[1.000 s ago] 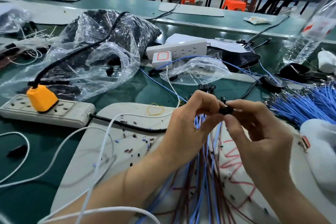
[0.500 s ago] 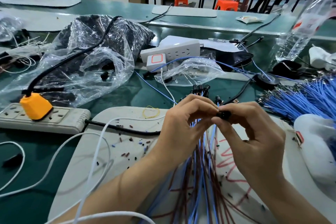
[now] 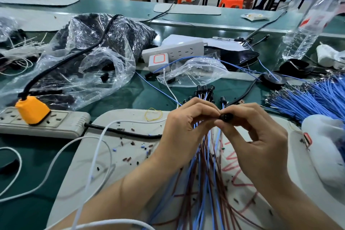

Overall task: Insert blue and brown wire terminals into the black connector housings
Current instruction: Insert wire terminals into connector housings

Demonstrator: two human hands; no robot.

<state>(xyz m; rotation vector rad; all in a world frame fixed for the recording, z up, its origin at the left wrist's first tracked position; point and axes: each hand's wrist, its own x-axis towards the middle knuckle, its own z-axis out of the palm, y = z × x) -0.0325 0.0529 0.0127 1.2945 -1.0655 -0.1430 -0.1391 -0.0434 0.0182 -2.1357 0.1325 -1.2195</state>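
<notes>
My right hand (image 3: 255, 136) pinches a small black connector housing (image 3: 226, 117) between thumb and forefinger at the centre of the view. My left hand (image 3: 186, 127) meets it from the left, fingertips curled and pinched at the housing, where a wire end is hidden by the fingers. A bundle of blue and brown wires (image 3: 205, 183) hangs down from both hands across the grey mat (image 3: 121, 155). Several finished black housings (image 3: 204, 88) on wires fan out just beyond my fingers. A heap of loose blue wires (image 3: 308, 99) lies at the right.
A grey power strip with an orange plug (image 3: 31, 110) sits at the left, its black cable crossing the mat. Clear plastic bags (image 3: 89, 58) of black parts lie behind. White cables (image 3: 93, 155) loop at the lower left. A water bottle (image 3: 306, 30) stands at the far right.
Both hands have drifted slightly left and closer together, still working on the same black housing. My view has shifted a little.
</notes>
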